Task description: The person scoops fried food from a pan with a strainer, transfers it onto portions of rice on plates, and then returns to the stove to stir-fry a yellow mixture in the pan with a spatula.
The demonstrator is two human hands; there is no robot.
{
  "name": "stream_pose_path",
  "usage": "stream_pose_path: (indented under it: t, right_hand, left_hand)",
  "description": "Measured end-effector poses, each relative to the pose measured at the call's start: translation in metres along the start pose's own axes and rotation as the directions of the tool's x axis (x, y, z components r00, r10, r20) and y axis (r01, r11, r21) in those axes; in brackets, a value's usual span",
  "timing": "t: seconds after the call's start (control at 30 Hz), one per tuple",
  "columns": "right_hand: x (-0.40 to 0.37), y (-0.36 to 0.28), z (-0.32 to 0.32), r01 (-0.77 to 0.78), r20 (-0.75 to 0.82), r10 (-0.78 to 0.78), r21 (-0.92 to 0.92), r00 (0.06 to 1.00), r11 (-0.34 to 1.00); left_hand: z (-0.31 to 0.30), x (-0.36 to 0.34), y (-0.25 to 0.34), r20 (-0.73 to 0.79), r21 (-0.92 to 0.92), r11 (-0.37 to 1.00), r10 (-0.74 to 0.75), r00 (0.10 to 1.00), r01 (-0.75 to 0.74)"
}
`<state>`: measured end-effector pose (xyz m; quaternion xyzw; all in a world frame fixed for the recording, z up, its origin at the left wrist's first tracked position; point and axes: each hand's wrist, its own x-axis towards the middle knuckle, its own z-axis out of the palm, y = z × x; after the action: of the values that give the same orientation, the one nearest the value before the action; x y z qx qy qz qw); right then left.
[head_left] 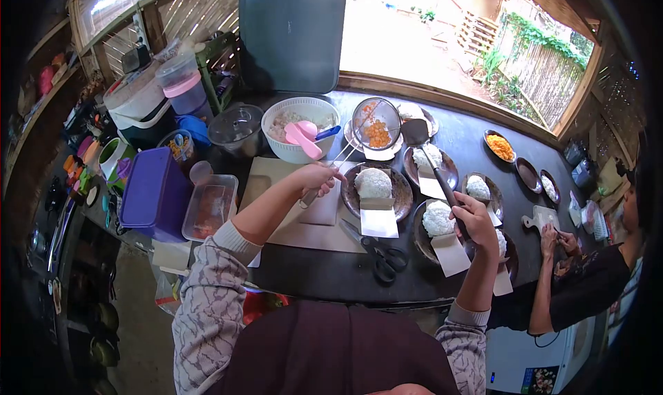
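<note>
My left hand is closed round the handle of a wire-mesh strainer. Orange bits lie in the mesh, held over the back row of plates. With my right hand I grip the long handle of a black spatula, its blade just right of the strainer. Between my hands, a mound of white rice and a folded paper piece rest on a brown plate. More rice sits on a plate beside my right hand. Black-handled scissors lie on the counter.
A white colander of rice holds a pink scoop. Left of it stand a lidded pot and a purple container. A dish of orange shreds is at back right. Another person's hands touch a small board.
</note>
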<state>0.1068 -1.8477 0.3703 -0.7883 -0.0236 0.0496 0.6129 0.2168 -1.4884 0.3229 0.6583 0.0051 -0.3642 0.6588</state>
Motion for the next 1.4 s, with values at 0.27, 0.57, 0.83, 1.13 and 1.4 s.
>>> stream_pose_path:
  t: [0.27, 0.57, 0.83, 1.13, 1.4]
  right_hand:
    - [0.020, 0.014, 0.011, -0.002, -0.187, -0.035, -0.195, 0.982, 0.981]
    - [0.038, 0.025, 0.051, 0.145, -0.228, -0.241, -0.369, 0.944, 0.918]
    - [0.038, 0.021, 0.082, 0.212, -0.187, -0.445, -0.678, 0.876, 0.704]
    - [0.046, 0.027, 0.097, 0.109, -0.202, -0.356, -0.718, 0.912, 0.687]
    - [0.053, 0.043, 0.101, 0.280, -0.158, -0.475, -0.635, 0.866, 0.720]
  left_hand:
    - [0.010, 0.033, -0.009, -0.156, 0.133, 0.984, 0.136, 0.978, -0.115]
    - [0.016, 0.044, -0.017, -0.223, 0.129, 0.982, 0.165, 0.961, -0.139]
    - [0.013, 0.057, -0.028, -0.263, 0.085, 0.987, 0.154, 0.953, -0.136]
    - [0.013, 0.070, -0.022, -0.189, -0.095, 0.992, 0.060, 0.980, -0.079]
    - [0.027, 0.068, -0.019, -0.266, 0.024, 0.995, 0.104, 0.958, -0.101]
